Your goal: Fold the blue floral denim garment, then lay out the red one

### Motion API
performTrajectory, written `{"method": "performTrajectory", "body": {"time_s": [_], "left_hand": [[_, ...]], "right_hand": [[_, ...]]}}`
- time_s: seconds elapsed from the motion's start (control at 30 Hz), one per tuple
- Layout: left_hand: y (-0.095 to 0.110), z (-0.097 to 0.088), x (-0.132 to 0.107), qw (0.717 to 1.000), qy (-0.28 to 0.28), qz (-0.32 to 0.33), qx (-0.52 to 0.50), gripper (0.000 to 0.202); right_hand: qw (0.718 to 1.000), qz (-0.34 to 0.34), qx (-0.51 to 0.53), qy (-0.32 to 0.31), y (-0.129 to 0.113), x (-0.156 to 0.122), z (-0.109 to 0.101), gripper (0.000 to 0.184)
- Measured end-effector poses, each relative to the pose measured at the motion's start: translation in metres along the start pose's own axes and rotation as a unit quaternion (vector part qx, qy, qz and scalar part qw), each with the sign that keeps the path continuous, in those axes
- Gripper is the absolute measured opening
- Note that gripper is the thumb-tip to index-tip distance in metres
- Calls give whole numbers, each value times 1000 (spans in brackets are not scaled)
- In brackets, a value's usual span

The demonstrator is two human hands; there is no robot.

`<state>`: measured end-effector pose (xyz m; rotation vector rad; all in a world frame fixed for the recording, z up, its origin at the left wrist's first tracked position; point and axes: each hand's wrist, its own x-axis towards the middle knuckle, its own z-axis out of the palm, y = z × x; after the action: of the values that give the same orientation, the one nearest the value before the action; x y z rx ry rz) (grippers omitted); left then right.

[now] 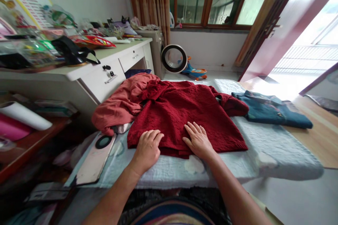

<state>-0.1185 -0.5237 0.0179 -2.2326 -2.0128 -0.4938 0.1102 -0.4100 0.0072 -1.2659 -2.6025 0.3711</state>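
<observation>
A dark red textured garment [182,112] lies spread on a pale quilted mat [274,144]. My left hand [147,147] rests on its lower left hem, fingers loosely curled and lying on the cloth. My right hand [198,139] lies flat on the lower middle of the same garment, fingers stretched out and spread. Neither hand holds anything. A lighter salmon-red garment [118,107] lies bunched at the left, partly under the dark red one. A folded teal-blue garment [271,112] sits on the mat's right end.
A white desk [105,70] with drawers and much clutter stands at the left. A pinkish flat board [96,158] lies at the mat's left edge. A round fan [174,58] and a toy car [195,72] sit on the floor by the window. An open door [285,28] is at right.
</observation>
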Motion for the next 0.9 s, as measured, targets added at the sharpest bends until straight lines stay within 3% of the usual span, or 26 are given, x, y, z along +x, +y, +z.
{"method": "performTrajectory", "body": {"time_s": [0.17,0.23,0.33,0.43,0.57,0.77,0.9], "left_hand": [[-36,-12,-1,992,37,-105,66,45],[-53,-16,0,984,54,-153,67,34],[-70,-20,2,976,49,-208,51,35],[-71,-21,6,965,12,-257,60,40],[-63,-25,11,963,-22,-265,52,45],[-78,-41,9,958,17,-285,7,52],[-83,-45,-1,953,0,-296,67,53]], "right_hand": [[1000,-2,-6,3,1,0,0,58],[1000,-2,-7,4,1,1,1,58],[1000,-4,-6,10,1,1,2,58],[1000,-7,-2,18,2,1,3,57],[1000,-9,-5,14,3,0,3,57],[1000,-12,-1,13,3,-1,0,58],[1000,-22,5,17,4,-2,0,60]]}}
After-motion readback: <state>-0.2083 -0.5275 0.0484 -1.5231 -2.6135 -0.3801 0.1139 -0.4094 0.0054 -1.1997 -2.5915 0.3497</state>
